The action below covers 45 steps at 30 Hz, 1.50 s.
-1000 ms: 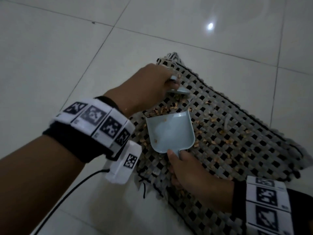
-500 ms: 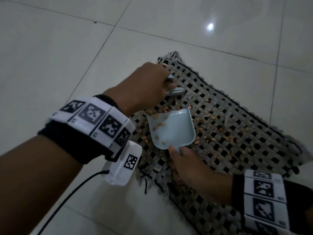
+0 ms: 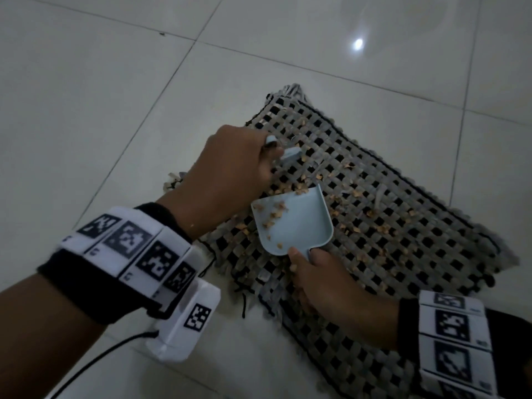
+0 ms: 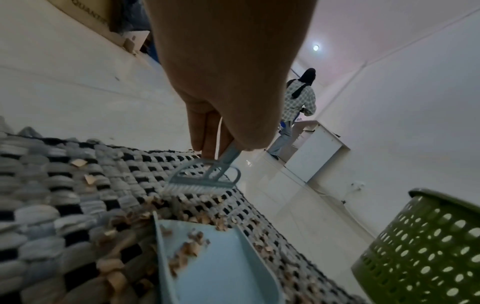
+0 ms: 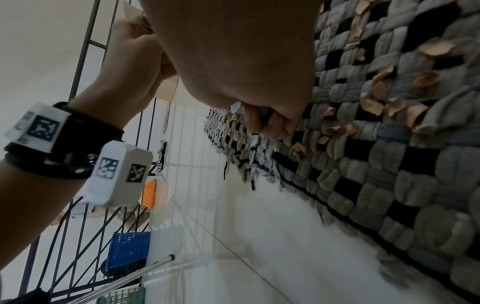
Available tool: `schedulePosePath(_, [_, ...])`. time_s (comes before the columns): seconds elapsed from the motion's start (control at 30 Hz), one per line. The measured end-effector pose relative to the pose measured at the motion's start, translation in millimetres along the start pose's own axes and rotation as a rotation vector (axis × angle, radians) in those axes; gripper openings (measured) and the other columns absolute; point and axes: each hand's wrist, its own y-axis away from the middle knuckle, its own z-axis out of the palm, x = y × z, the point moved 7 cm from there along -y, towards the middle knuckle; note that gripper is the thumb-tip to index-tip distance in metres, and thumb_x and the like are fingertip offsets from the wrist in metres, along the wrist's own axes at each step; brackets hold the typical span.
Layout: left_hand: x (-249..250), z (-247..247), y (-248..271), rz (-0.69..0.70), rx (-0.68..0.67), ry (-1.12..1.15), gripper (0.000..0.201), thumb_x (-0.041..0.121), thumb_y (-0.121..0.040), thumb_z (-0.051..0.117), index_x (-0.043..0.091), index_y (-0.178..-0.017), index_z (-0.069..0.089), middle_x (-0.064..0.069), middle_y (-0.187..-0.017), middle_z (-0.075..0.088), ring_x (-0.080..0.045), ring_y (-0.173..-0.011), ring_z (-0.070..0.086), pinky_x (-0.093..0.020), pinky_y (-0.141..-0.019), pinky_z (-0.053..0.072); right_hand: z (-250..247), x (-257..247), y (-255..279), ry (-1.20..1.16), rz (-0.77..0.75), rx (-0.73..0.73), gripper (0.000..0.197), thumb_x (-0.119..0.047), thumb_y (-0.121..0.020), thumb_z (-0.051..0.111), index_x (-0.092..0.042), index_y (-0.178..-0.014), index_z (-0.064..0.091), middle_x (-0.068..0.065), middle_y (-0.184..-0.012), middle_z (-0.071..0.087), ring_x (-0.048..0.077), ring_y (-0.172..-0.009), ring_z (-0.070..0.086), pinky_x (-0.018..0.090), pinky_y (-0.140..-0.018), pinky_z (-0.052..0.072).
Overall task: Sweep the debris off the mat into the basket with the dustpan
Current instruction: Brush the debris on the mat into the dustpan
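More debris (image 3: 275, 216) now in dustpan (image 3: 296, 223), R hand (image 3: 319, 280) grips handle, L hand (image 3: 230, 171) grips brush (image 4: 205, 181).

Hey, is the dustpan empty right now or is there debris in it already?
Partly loaded. Tan flakes lie scattered inside the dustpan, near its front lip; much of its floor is bare, and more debris remains on the mat.

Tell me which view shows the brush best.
The left wrist view: the brush shows whole, bristles on the mat, handle in the left hand. The head view shows only a part beyond the knuckles; the right wrist view shows none.
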Motion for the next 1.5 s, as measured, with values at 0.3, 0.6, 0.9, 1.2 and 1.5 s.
schedulePosePath(0.3, [6,8,6,0.009,-0.139,-0.037,0.032,0.031,-0.102,0.054,0.006,-0.096,0.074,-0.013,-0.071,0.066,-0.018,-0.053,0.05,-0.026,-0.048,0.033,-4,-1,5,0.037,-0.01,0.016,0.044,-0.035,-0.102,0.04,-0.011,-0.066,0.035,0.001,-0.052,0.033,0.018,-0.043,0.031,0.035,-0.057,0.035])
schedulePosePath(0.6, [30,18,12,0.063,-0.247,-0.027,0.03,0.029,-0.1,0.055,0.008,-0.091,0.074,-0.01,-0.075,0.068,-0.019,-0.059,0.057,-0.024,-0.053,0.041,-5,2,6,0.049,0.032,-0.004,0.04,-0.036,-0.103,0.04,-0.011,-0.071,0.035,0.002,-0.056,0.033,0.02,-0.046,0.031,0.035,-0.059,0.036])
schedulePosePath(0.9, [29,30,10,0.026,-0.175,-0.02,0.032,0.025,-0.103,0.053,0.003,-0.092,0.073,-0.015,-0.073,0.065,-0.024,-0.059,0.053,-0.029,-0.054,0.037,-7,2,9,0.092,0.032,-0.007,0.039,-0.035,-0.103,0.038,-0.014,-0.07,0.035,0.003,-0.058,0.034,0.02,-0.048,0.031,0.035,-0.061,0.037])
schedulePosePath(1.2, [51,19,36,0.036,-0.196,0.062,0.035,0.03,-0.1,0.055,0.008,-0.08,0.072,-0.007,-0.061,0.059,-0.013,-0.045,0.041,-0.017,-0.044,0.031,-3,2,12,0.072,0.048,-0.068,0.041,-0.034,-0.104,0.033,0.004,-0.095,0.049,0.007,-0.068,0.042,0.02,-0.054,0.035,0.034,-0.058,0.036])
schedulePosePath(1.5, [66,36,52,0.214,-0.259,-0.006,0.037,0.032,-0.1,0.054,0.011,-0.076,0.072,-0.007,-0.062,0.064,-0.015,-0.049,0.052,-0.024,-0.046,0.032,-3,1,14,0.036,0.051,-0.073,0.035,-0.039,-0.103,0.034,-0.011,-0.1,0.056,0.002,-0.063,0.041,0.018,-0.052,0.033,0.036,-0.059,0.035])
